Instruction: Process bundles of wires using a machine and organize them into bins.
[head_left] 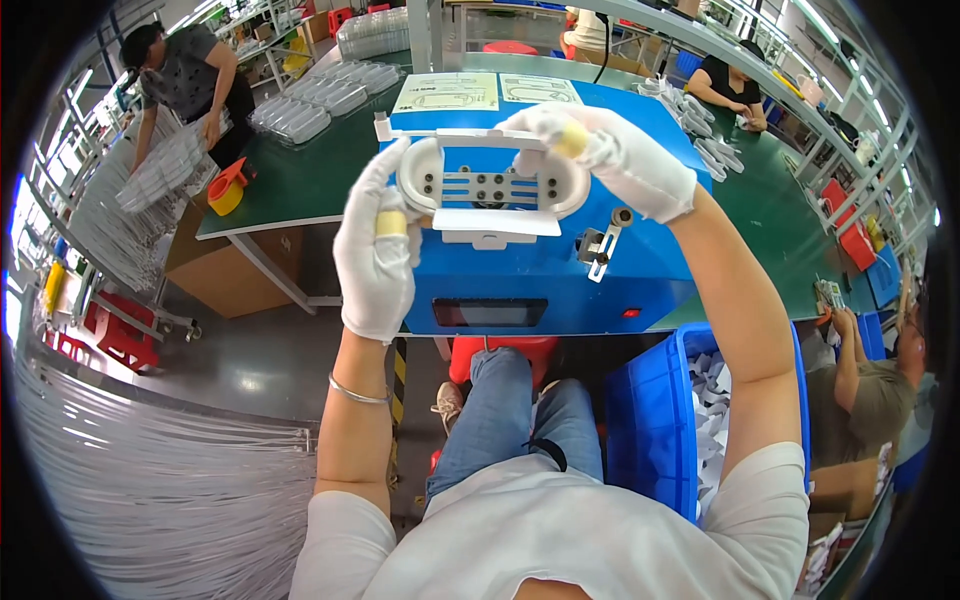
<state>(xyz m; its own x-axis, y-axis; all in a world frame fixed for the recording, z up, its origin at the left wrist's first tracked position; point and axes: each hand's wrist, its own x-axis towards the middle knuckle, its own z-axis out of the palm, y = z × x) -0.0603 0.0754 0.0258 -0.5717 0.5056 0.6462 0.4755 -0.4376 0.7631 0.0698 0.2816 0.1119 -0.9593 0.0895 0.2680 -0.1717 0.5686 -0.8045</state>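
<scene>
Partly hidden: white oval fixture [490, 182] behind blurred right hand [610, 155]

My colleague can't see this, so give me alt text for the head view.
A gloved left hand and right hand flank a white oval fixture on a blue machine. At right, a blue bin holds white scraps; other people are nearby.

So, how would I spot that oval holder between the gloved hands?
Find the blue machine on the green table. On its top, between the left hand and the right hand, sits the oval holder. Rounded white ends joined by metal bars set it apart from the slotted bracket at its lower right.
</scene>
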